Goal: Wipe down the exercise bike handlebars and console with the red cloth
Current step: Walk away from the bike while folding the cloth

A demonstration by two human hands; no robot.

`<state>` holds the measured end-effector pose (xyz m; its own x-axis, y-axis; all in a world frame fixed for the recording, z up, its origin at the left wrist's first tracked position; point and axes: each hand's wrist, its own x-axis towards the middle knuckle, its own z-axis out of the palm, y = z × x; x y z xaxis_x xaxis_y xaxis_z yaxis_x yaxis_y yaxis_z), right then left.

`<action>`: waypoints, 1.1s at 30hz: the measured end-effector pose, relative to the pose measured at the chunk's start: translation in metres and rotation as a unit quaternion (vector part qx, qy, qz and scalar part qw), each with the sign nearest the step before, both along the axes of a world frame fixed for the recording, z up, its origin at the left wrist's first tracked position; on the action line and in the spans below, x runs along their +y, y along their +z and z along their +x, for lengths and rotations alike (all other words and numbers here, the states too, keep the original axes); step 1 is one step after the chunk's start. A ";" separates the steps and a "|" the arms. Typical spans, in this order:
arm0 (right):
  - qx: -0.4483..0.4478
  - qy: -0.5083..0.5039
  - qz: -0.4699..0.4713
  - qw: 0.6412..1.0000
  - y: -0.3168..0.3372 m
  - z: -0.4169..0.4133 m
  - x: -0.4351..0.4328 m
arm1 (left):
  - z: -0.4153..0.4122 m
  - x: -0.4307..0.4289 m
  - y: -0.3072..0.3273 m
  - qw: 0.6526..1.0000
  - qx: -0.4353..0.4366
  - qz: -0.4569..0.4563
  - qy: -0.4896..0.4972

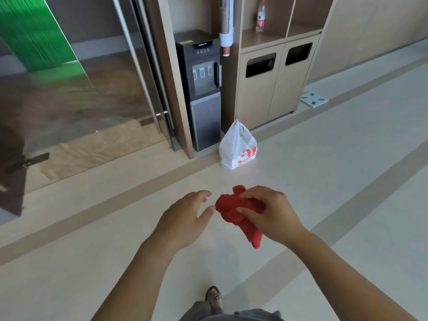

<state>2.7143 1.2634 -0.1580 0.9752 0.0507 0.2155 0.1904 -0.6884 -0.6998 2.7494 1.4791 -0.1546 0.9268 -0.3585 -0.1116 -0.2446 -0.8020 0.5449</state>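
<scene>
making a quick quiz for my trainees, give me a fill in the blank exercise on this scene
The right hand grips the red cloth; the left hand holds ____.
The white plastic bag stands on the ____.
The cabinet beside the water dispenser has ____ dark bin openings.
Missing words: nothing; floor; two.

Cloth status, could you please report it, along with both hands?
Right hand grips bunched cloth. Left hand open, just beside it. Bike not in view; bag on floor ahead.
</scene>
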 end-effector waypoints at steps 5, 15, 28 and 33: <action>-0.009 -0.042 0.017 0.999 0.009 0.097 -0.039 | 0.114 -0.046 0.015 0.999 0.002 0.001 -0.041; -0.011 -0.076 0.026 0.997 0.012 0.312 -0.140 | 0.332 -0.145 0.019 0.999 -0.048 0.002 -0.024; -0.023 0.006 0.012 1.000 0.023 0.569 -0.227 | 0.547 -0.224 0.013 0.999 -0.007 -0.017 0.036; -0.002 0.011 -0.013 1.000 0.015 0.676 -0.246 | 0.659 -0.247 0.007 0.999 -0.006 -0.028 0.040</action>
